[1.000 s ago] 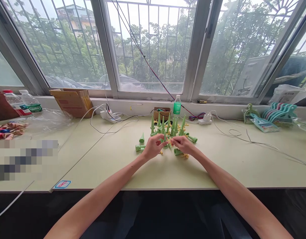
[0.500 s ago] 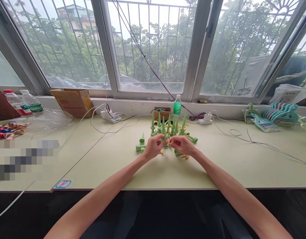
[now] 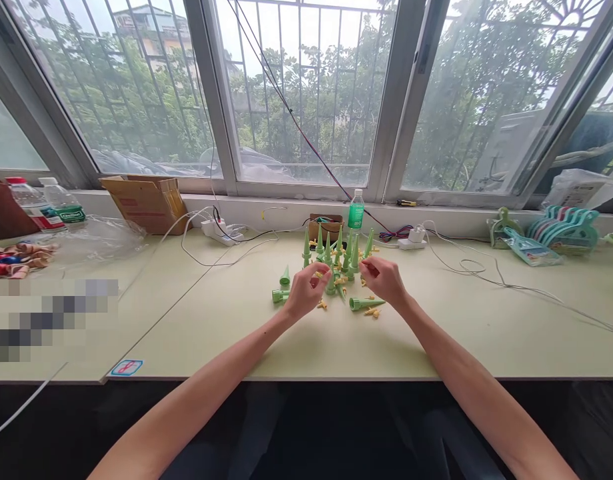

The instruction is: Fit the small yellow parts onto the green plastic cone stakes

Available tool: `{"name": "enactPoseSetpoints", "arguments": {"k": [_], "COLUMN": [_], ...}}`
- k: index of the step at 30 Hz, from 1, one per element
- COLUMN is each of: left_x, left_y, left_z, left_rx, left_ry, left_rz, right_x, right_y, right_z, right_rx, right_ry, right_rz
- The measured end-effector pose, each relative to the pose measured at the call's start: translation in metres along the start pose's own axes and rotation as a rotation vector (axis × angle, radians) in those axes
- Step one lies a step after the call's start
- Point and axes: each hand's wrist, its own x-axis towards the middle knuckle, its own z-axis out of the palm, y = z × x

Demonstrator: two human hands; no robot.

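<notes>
A cluster of green plastic cones (image 3: 339, 250) stands upright in the middle of the pale green table (image 3: 436, 333). More cones lie on their sides (image 3: 365, 304), with small yellow pieces (image 3: 372, 311) scattered among them. My left hand (image 3: 305, 293) is just left of the cluster, its fingers pinched on a small yellow piece (image 3: 318, 274) beside an upright cone (image 3: 330, 283). On the right of the cluster, my right hand (image 3: 386, 280) is raised a little, thumb and fingers pinched together; what they hold is too small to make out.
A green-labelled bottle (image 3: 355, 212), a small box (image 3: 325, 225), a power strip (image 3: 221, 231) and trailing cables (image 3: 486, 273) lie along the back under the window. A cardboard box (image 3: 145, 200) and plastic wrap (image 3: 96, 240) are at the left, teal hangers (image 3: 561, 227) at the right.
My hands were joined together over a cone in front of the cluster. They have parted: the right hand has lifted up and to the right, and the left stays pinched.
</notes>
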Motion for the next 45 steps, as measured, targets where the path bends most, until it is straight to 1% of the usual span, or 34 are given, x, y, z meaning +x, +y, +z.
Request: {"name": "enactPoseSetpoints", "arguments": {"k": [2,6,8,15,32,42,45], "left_x": [0.0,-0.001,-0.001,0.0,-0.001,-0.001,-0.001], "left_y": [0.0,0.0,0.001,0.001,-0.001,0.0,0.001], "left_z": [0.001,0.001,0.001,0.001,0.003,0.003,0.003], "left_rx": [0.002,0.006,0.008,0.013,0.019,0.048,0.083], "left_ry": [-0.003,-0.005,-0.008,-0.014,-0.037,-0.086,-0.083], "left_rz": [0.002,0.003,0.001,0.017,0.038,0.057,0.07], "right_x": [0.0,-0.001,-0.002,-0.004,-0.004,-0.003,-0.003], "right_y": [0.002,0.004,0.006,0.009,0.012,0.014,0.013], "right_z": [0.0,0.005,0.007,0.009,0.012,0.015,0.015], "right_rx": [-0.046,-0.116,-0.157,-0.229,-0.266,-0.297,-0.297], "right_ry": [-0.034,-0.198,-0.259,-0.363,-0.454,-0.498,-0.502], "right_rz": [0.021,0.037,0.047,0.092,0.23,0.251,0.251]}}
